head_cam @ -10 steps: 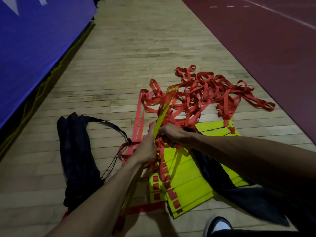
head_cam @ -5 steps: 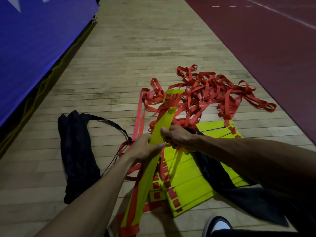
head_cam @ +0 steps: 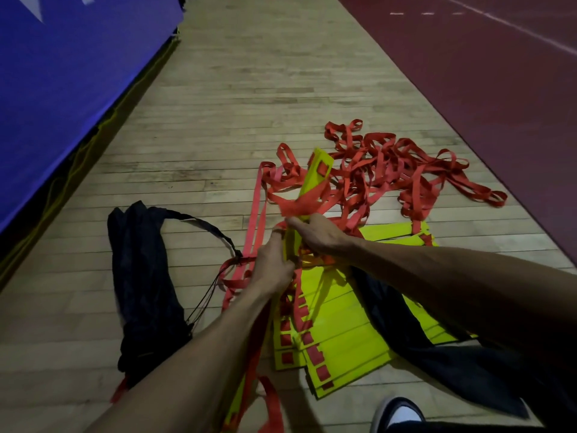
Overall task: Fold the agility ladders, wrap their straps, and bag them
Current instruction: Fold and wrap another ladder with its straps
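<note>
On the wooden floor point(head_cam: 249, 89), the black bag point(head_cam: 140, 276) is lying left of the stacked yellow rungs point(head_cam: 343, 345). Both hands are gripping the rung bundle point(head_cam: 315, 179), now more upright; the right hand point(head_cam: 321, 234) is wrapping red strap point(head_cam: 301, 206) around it, the left hand point(head_cam: 273, 270) steadying

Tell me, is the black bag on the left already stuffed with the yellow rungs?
No. The black bag lies limp on the wooden floor, while the yellow rungs sit stacked outside it, beside the hands.
</note>
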Tool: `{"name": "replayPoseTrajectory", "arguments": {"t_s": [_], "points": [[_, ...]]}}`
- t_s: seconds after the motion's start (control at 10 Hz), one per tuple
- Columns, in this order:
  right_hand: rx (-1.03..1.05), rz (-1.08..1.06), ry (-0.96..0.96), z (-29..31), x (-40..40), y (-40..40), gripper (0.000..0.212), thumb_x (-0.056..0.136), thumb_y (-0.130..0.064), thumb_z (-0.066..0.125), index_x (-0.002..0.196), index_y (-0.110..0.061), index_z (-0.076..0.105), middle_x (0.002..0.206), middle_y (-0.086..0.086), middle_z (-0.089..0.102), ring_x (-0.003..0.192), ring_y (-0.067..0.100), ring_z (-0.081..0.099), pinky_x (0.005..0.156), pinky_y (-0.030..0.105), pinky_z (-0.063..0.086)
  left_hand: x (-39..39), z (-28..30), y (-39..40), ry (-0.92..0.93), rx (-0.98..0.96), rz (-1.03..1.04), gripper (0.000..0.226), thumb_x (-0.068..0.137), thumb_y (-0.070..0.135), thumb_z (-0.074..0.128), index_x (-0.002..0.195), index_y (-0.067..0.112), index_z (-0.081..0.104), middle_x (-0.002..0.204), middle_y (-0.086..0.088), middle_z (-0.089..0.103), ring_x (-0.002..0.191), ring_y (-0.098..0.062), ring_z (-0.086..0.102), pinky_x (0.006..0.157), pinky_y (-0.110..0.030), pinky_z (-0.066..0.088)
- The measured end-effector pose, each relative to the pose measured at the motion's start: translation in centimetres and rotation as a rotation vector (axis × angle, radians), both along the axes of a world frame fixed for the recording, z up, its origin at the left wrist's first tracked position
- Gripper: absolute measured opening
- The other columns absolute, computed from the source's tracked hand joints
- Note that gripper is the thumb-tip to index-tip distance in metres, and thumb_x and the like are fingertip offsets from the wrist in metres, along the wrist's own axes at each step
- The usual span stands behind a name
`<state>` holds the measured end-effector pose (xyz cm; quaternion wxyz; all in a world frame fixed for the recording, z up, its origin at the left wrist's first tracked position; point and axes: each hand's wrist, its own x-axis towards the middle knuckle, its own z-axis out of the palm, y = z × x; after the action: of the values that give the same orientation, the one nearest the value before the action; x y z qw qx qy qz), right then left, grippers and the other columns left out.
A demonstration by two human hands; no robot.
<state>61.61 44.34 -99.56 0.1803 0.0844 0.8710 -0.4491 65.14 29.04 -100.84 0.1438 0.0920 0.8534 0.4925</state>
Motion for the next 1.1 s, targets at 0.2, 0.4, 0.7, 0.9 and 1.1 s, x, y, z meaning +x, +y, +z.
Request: {"name": "replayPoseTrajectory", "arguments": {"t_s": [0.2,0.4,0.7,0.9,1.1], "points": [[-0.178,0.007,0.039,1.2,1.2,0.2,0.049,0.101,-0.049,0.046,0.091,-0.006,0.069,0.078,0.008,0.064,0.07,0.024,0.057,0.064,0.036,0.047,-0.8,0.4,-1.5,-0.461,0.424,0.01,0.058,0.105,0.048,0.042,0.114,-0.005,0.066,0.08,-0.013,0.06,0.069,-0.025,0.056,0.069,-0.034,0.043],[0.08,0.104,0.152,2.9,1.1,0.2,0.067,0.102,-0.053,0.039,0.087,0.006,0.067,0.065,0.01,0.06,0.053,0.021,0.057,0.052,0.028,0.043,-0.7,1.0,-0.8,-0.433,0.396,0.145,0.028,0.099,0.026,0.062,0.11,0.0,0.061,0.076,-0.003,0.063,0.062,-0.014,0.061,0.057,-0.03,0.049],[-0.002,0.132,0.307,3.0,1.4,-0.3,0.059,0.088,-0.063,0.056,0.095,-0.007,0.072,0.089,0.006,0.076,0.08,0.021,0.073,0.072,0.041,0.06,-0.1,1.2,-1.2,-0.326,0.31,0.013,0.019,0.093,0.018,0.07,0.111,0.016,0.066,0.102,-0.01,0.076,0.097,-0.025,0.072,0.086,-0.041,0.057],[0.18,0.203,0.337,3.9,1.4,-0.6,0.06,0.095,-0.061,0.048,0.072,-0.008,0.065,0.056,-0.004,0.055,0.048,0.01,0.054,0.054,0.032,0.046,-0.1,1.6,-0.5,-0.274,0.281,0.098,0.021,0.099,0.012,0.061,0.12,0.013,0.056,0.096,-0.012,0.07,0.073,-0.014,0.067,0.062,-0.027,0.054],[0.103,0.183,0.343,3.7,1.5,-1.2,0.053,0.093,-0.052,0.06,0.068,-0.006,0.058,0.058,-0.002,0.053,0.049,0.01,0.051,0.051,0.027,0.042,0.6,1.6,0.4,-0.305,0.194,-0.069,0.033,0.101,0.013,0.052,0.133,0.019,0.051,0.111,-0.006,0.061,0.097,-0.02,0.055,0.081,-0.033,0.042]]}}
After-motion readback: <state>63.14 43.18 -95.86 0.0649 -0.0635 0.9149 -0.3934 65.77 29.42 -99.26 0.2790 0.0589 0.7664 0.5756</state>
